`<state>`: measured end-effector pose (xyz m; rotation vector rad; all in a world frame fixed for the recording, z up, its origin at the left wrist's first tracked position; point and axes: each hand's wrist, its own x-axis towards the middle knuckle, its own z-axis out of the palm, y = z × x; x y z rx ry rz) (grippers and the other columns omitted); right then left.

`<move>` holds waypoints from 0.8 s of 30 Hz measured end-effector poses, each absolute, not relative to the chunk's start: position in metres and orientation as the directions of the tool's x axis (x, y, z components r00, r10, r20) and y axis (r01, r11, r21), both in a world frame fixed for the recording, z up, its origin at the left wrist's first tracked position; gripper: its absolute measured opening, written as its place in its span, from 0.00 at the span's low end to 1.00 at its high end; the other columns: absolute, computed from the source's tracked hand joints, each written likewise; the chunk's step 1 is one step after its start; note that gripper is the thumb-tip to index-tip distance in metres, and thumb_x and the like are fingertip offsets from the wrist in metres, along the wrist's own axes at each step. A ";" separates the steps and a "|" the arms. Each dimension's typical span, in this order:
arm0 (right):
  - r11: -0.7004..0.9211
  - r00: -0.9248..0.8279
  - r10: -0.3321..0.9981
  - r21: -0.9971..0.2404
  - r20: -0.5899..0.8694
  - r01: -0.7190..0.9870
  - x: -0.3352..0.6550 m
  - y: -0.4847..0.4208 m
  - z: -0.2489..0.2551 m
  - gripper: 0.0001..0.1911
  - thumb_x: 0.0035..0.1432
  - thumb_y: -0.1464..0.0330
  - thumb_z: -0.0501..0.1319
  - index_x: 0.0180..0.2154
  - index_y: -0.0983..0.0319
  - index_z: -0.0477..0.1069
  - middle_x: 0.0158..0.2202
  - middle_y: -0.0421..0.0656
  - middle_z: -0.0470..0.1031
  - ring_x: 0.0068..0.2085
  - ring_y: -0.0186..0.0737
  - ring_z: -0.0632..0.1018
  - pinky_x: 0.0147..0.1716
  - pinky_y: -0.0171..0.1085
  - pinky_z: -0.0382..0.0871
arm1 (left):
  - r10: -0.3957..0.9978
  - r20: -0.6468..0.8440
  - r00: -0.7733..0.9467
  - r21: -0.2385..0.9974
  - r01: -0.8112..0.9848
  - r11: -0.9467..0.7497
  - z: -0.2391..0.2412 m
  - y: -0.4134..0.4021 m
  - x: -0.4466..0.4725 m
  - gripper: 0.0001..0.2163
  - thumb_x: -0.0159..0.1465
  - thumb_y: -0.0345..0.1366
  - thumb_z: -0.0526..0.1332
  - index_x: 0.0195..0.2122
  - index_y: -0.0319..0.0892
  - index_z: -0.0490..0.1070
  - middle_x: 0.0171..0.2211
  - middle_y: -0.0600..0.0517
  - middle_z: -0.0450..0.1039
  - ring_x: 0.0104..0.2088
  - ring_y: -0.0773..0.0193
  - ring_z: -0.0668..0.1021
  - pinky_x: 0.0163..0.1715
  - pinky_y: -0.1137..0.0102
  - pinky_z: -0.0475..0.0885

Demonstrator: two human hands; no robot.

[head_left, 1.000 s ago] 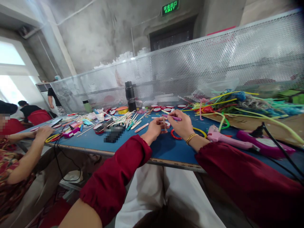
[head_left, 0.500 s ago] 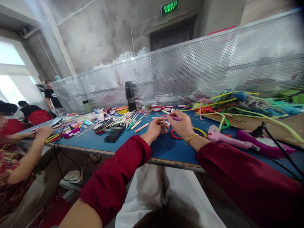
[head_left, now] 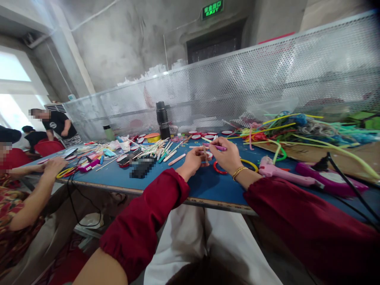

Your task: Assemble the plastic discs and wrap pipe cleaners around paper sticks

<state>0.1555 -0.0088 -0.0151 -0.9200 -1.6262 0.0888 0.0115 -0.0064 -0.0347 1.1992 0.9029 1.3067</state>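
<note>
My left hand [head_left: 193,159] is closed around a flat wooden craft stick [head_left: 205,154] that stands up between its fingers. My right hand [head_left: 227,155], with a gold bracelet on the wrist, pinches a thin pink stick [head_left: 216,147] lying crosswise above the wooden one. Both hands hover just over the blue table [head_left: 204,186]. A red ring [head_left: 218,169] and a yellow ring [head_left: 251,163] lie under my right hand.
A pink glue gun [head_left: 282,173] with a black cord lies at my right, beside a heap of coloured tubes [head_left: 299,128]. A black flask [head_left: 163,120] and scattered sticks [head_left: 157,150] sit further back. Another person's hand [head_left: 55,165] rests at the table's left end. A perforated metal screen [head_left: 237,79] borders the far side.
My hands have stayed where they were. A person in black at the far left has walked closer along the screen.
</note>
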 end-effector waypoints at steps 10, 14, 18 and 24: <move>0.685 0.018 0.599 -0.524 0.800 0.507 0.156 -0.006 -0.017 0.06 0.57 0.64 0.61 0.28 0.57 0.71 0.27 0.40 0.75 0.30 0.41 0.73 0.32 0.39 0.62 | 0.986 0.143 0.086 0.968 -0.218 -0.121 -0.035 -0.006 0.012 0.12 0.59 0.25 0.66 0.44 0.40 0.75 0.36 0.49 0.75 0.33 0.65 0.79 0.37 0.66 0.78; 0.684 0.023 0.597 -0.523 0.802 0.508 0.156 -0.007 -0.017 0.06 0.57 0.64 0.61 0.28 0.57 0.71 0.27 0.40 0.75 0.30 0.41 0.73 0.32 0.39 0.62 | 0.985 0.143 0.093 0.968 -0.220 -0.120 -0.036 -0.005 0.011 0.13 0.58 0.27 0.69 0.45 0.40 0.75 0.36 0.48 0.76 0.33 0.65 0.80 0.38 0.65 0.79; 0.690 0.013 0.597 -0.522 0.802 0.501 0.156 -0.006 -0.017 0.06 0.57 0.65 0.61 0.29 0.57 0.71 0.28 0.40 0.75 0.31 0.42 0.73 0.32 0.40 0.63 | 0.986 0.141 0.089 0.969 -0.218 -0.119 -0.036 -0.004 0.012 0.13 0.59 0.24 0.65 0.45 0.40 0.75 0.36 0.49 0.76 0.33 0.65 0.80 0.38 0.65 0.79; 0.696 0.020 0.585 -0.514 0.811 0.500 0.156 -0.006 -0.018 0.05 0.57 0.66 0.61 0.28 0.57 0.70 0.27 0.40 0.74 0.30 0.40 0.73 0.32 0.39 0.63 | 0.984 0.151 0.097 0.969 -0.214 -0.127 -0.034 -0.006 0.012 0.13 0.59 0.23 0.64 0.45 0.40 0.74 0.36 0.48 0.75 0.33 0.66 0.79 0.35 0.68 0.78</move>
